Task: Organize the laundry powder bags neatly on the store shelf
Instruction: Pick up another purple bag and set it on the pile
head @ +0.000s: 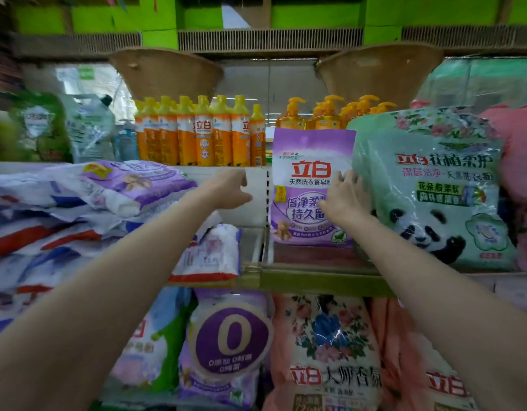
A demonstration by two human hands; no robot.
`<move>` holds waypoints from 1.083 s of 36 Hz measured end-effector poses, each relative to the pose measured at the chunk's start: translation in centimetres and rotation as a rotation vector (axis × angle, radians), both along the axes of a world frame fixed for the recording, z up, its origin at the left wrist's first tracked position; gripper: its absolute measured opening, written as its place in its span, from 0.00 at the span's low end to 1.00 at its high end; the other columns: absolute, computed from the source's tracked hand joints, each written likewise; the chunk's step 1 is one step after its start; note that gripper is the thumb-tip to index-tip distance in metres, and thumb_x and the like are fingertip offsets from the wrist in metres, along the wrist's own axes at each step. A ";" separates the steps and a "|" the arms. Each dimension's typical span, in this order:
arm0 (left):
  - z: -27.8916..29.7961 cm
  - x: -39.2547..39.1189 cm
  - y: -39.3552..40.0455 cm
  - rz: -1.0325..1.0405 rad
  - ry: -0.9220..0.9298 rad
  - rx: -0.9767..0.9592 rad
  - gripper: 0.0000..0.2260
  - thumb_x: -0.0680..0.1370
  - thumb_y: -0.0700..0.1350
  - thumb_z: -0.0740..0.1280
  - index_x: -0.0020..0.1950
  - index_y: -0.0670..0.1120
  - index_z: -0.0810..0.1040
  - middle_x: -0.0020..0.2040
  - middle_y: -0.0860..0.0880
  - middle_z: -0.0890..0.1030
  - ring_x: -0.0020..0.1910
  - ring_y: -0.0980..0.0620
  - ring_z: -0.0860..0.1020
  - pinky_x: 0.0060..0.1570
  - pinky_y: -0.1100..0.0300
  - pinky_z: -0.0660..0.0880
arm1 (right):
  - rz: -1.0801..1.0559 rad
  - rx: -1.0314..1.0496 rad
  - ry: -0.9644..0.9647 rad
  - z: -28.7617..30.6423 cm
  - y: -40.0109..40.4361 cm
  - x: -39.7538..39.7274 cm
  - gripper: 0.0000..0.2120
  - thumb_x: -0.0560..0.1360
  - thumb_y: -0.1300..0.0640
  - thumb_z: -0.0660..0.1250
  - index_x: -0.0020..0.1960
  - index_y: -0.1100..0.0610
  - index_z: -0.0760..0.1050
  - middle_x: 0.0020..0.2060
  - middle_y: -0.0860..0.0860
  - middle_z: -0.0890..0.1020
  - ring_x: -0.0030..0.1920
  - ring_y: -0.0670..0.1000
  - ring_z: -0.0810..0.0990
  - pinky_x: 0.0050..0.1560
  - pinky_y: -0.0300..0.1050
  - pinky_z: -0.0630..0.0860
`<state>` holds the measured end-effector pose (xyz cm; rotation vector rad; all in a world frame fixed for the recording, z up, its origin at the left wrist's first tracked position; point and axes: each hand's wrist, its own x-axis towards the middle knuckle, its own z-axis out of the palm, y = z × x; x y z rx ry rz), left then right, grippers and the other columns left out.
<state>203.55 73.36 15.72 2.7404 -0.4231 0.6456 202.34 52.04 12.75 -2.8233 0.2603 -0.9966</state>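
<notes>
A purple laundry powder bag (pixel 303 161) stands upright on the middle shelf (pixel 318 277), leaning back. My right hand (pixel 346 197) lies flat against its right front, fingers spread, next to a big green panda bag (pixel 440 188). My left hand (pixel 229 189) hovers open in the bare gap to the left of the purple bag, holding nothing. To the left, a purple-and-white bag (pixel 131 182) lies on top of a messy pile of white, red and blue bags (pixel 48 229). A small white bag (pixel 211 253) stands beside the pile.
Orange bottles (pixel 203 134) and pump bottles (pixel 330 114) fill the upper shelf behind. Below stand a purple "0" bag (pixel 229 345) and pink floral bags (pixel 327 351). A pink bag (pixel 523 179) sits at the far right. A shelf upright (pixel 267 203) divides the bays.
</notes>
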 end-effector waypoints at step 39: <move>2.6 -5.0 27.0 0.402 0.015 0.182 0.15 0.76 0.50 0.65 0.48 0.38 0.81 0.41 0.44 0.76 0.41 0.46 0.73 0.40 0.56 0.70 | 0.590 -0.034 0.301 3.1 30.9 1.3 0.51 0.64 0.30 0.67 0.76 0.50 0.49 0.75 0.55 0.51 0.73 0.64 0.51 0.69 0.67 0.59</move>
